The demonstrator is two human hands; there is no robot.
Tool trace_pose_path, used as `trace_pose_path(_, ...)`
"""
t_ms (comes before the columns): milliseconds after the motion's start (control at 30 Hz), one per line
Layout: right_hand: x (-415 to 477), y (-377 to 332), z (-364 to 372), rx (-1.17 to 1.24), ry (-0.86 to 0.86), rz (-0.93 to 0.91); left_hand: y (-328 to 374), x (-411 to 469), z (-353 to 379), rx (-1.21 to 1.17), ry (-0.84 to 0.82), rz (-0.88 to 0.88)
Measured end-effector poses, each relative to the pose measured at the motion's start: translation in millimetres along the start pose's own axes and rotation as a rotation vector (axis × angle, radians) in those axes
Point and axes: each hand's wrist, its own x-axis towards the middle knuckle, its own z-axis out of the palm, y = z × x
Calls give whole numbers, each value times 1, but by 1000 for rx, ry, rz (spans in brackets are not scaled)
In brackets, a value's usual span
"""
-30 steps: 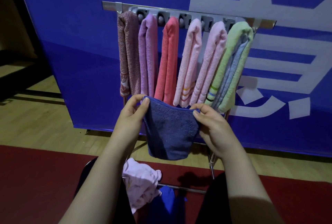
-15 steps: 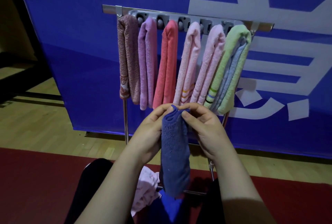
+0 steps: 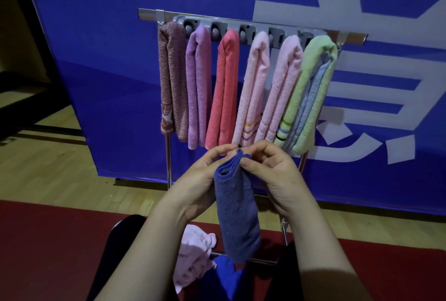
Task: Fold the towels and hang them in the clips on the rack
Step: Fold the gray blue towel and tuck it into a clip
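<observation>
Head view looks forward-down, near the rack (image 3: 251, 24).

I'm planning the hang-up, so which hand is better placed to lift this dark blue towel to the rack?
Probably the right hand: it pinches the stacked top edges of the dark blue towel, while the left hand only holds its side.

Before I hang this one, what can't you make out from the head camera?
The clip strip: head view, the hanging towels cover the grip points; no free clip can be confirmed.
The navy towel: head view, its top corners sit behind the fingers of the left hand and right hand.
The pink towel pile: head view, dark and partly behind the left forearm; count unclear.
</observation>
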Motion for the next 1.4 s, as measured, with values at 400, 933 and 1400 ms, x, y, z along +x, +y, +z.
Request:
trace_pose_path(400, 8, -6, 5, -107, 292, -165, -23, 2, -21, 289, 42, 96)
trace_pose_path(933, -3, 16, -4, -237, 15, 453, -10, 5, -18, 110, 320, 129)
trace_pose_path(1400, 2, 4, -7, -670, 10, 236, -6, 8, -33, 95, 511, -9)
